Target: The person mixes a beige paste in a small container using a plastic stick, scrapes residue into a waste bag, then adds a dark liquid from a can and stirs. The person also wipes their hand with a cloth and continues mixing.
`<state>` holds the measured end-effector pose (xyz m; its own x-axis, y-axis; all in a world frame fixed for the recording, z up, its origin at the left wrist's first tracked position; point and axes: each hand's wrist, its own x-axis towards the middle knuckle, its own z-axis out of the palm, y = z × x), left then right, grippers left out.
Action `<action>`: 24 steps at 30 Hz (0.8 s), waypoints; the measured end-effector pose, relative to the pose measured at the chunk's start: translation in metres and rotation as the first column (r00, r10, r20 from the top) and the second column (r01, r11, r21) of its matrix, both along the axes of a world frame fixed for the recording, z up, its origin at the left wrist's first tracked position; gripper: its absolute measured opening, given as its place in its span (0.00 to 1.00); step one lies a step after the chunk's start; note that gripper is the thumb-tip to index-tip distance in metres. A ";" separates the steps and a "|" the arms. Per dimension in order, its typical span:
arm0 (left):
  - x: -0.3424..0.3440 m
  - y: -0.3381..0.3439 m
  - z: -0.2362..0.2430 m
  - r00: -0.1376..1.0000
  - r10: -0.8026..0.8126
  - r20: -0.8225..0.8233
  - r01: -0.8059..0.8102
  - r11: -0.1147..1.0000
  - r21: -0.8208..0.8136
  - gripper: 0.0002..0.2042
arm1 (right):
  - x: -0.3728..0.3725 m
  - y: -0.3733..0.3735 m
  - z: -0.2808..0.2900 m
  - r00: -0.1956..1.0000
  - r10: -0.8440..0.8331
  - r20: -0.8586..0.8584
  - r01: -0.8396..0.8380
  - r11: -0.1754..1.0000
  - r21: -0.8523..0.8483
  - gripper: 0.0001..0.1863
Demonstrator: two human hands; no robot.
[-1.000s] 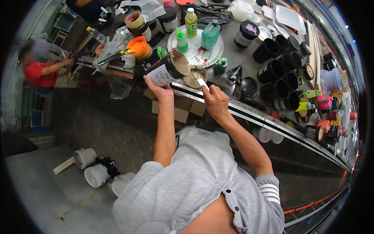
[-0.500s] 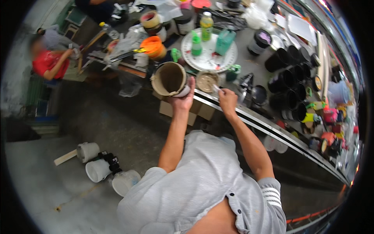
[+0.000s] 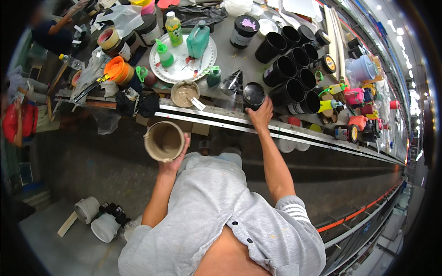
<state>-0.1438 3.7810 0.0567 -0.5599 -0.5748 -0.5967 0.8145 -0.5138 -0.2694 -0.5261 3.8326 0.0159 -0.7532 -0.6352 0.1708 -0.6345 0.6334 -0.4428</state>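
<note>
Beige round plastic tub, smeared inside with tan paste, sits cupped in the left hand, held off the counter's near edge above the floor. Farther out, the right hand rests with fingers spread on a black round jar with a shiny lid at the counter's front. Left of it stands a small open bowl of tan paste. Beyond lies a white round plate carrying green bottles.

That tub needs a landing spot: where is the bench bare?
Left hand holds the tub off the bench. Bare grey patch between white plate and row of black pots. Crowded left of the plate and along the front edge, where the right hand touches a black jar.
</note>
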 end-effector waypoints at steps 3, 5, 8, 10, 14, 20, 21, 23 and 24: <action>-0.016 0.012 -0.023 0.934 -0.127 0.335 0.256 0.891 -0.375 0.30 | -0.016 -0.016 -0.013 0.999 0.041 0.031 -0.044 0.996 0.077 0.63; -0.029 0.017 -0.028 0.862 -0.113 0.494 0.398 0.754 -0.523 0.30 | -0.020 -0.019 -0.012 0.996 0.016 0.090 -0.024 0.996 0.089 0.61; -0.045 0.019 -0.003 0.864 -0.115 0.491 0.441 0.644 -0.625 0.28 | -0.020 -0.009 -0.012 0.999 0.014 0.048 -0.014 1.000 0.002 0.57; -0.052 0.022 0.019 0.917 -0.193 0.351 0.368 0.751 -0.549 0.27 | -0.014 0.011 -0.007 1.000 0.030 -0.005 -0.030 0.997 -0.074 0.56; -0.056 0.024 -0.006 0.920 -0.299 0.252 0.359 0.902 -0.240 0.33 | 0.036 0.071 0.069 0.971 0.241 0.010 -0.237 0.961 -0.144 0.56; -0.090 0.010 0.005 0.804 -0.489 0.337 0.525 0.851 -0.019 0.34 | 0.087 0.081 0.193 0.766 0.623 0.162 -0.643 0.732 0.226 0.57; -0.095 0.008 0.003 0.807 -0.505 0.306 0.539 0.841 -0.035 0.34 | 0.088 0.077 0.201 0.733 0.661 0.161 -0.680 0.709 0.187 0.57; -0.107 0.006 0.004 0.788 -0.530 0.313 0.566 0.824 -0.032 0.35 | 0.085 0.069 0.207 0.710 0.667 0.225 -0.678 0.734 -0.037 0.58; -0.113 0.007 0.007 0.772 -0.547 0.323 0.587 0.809 -0.031 0.35 | 0.084 0.065 0.209 0.692 0.676 0.255 -0.662 0.734 -0.149 0.58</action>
<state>-0.2565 3.7876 0.0641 -0.6235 -0.2859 -0.7277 0.3933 -0.9191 0.0241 -0.4425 3.8979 0.2247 -0.1499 -0.9865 0.0663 -0.7309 0.0654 -0.6794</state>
